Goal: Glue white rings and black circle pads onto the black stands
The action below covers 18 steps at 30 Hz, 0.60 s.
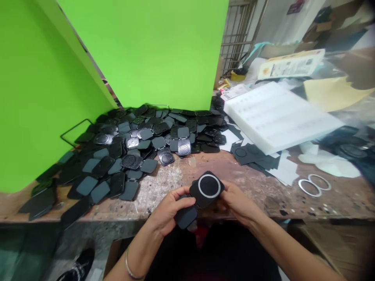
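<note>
Between my two hands, over the table's front edge, is a black hinged, folding plate (202,199) with a silver ring (200,187) on its upper panel. My left hand (172,208) grips it on the left, thumb near the hinge and the lower panel beside the palm. At the right edge of the upper panel, my right hand (236,199) closes its fingers on the same plate; some fingertips are hidden beneath it. A large heap of similar black hinged plates (134,156) lies at the left and middle of the table, some showing ridged round undersides.
Green boards (152,50) stand behind the heap. At right, a white foam slab (281,117) rests over black sheets (249,154) and white paper pieces (284,168). Two loose silver rings (309,188) lie nearer the front. The worn wooden tabletop (263,199) ends close to my body.
</note>
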{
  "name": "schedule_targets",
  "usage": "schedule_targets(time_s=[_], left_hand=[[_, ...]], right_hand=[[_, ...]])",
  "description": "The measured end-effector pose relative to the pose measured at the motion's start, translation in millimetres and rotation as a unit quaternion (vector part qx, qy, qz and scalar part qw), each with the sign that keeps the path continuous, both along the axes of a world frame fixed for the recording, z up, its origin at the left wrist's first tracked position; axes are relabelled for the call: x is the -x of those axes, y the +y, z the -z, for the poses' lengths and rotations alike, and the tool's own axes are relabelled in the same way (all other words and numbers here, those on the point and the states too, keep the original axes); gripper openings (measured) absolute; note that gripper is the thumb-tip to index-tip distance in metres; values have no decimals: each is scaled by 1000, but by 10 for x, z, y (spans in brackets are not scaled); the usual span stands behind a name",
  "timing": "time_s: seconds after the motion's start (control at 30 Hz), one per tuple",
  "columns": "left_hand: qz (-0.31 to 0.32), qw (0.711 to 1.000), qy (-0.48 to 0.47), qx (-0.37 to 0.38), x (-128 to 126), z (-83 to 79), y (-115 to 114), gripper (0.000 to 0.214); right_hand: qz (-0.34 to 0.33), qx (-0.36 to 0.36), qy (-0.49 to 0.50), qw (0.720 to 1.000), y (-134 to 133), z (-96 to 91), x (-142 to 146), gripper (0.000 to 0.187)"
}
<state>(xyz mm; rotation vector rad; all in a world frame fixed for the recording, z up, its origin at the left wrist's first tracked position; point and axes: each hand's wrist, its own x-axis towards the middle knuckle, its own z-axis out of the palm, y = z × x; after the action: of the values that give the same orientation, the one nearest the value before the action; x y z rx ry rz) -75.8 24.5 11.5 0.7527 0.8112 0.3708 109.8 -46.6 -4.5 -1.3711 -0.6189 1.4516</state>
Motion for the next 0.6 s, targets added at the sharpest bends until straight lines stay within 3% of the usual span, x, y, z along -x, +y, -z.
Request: schedule_targets(time_s=[0.1, 0.23, 0.3, 0.37, 0.5, 0.6], left_hand=[[-4, 1000, -9, 18, 38, -60, 18, 41], [-17, 1000, -1, 4, 135, -122, 90, 40], [-13, 1000, 0, -5, 175, -119, 120, 38], [9, 1000, -6, -2, 183, -99, 123, 36], [24, 1000, 3, -7, 100, -52, 54, 32], [11, 999, 14, -30, 31, -29, -10, 36]], right_hand=[[24, 5, -3, 1000, 7, 76, 39, 44], [159, -26, -126, 979, 74, 90, -165, 38], [190, -54, -158, 967, 91, 22, -290, 34], [144, -77, -178, 970, 79, -84, -348, 31], [-21, -62, -219, 974, 25, -245, -235, 26], [-46, -54, -235, 969, 27, -239, -111, 24]])
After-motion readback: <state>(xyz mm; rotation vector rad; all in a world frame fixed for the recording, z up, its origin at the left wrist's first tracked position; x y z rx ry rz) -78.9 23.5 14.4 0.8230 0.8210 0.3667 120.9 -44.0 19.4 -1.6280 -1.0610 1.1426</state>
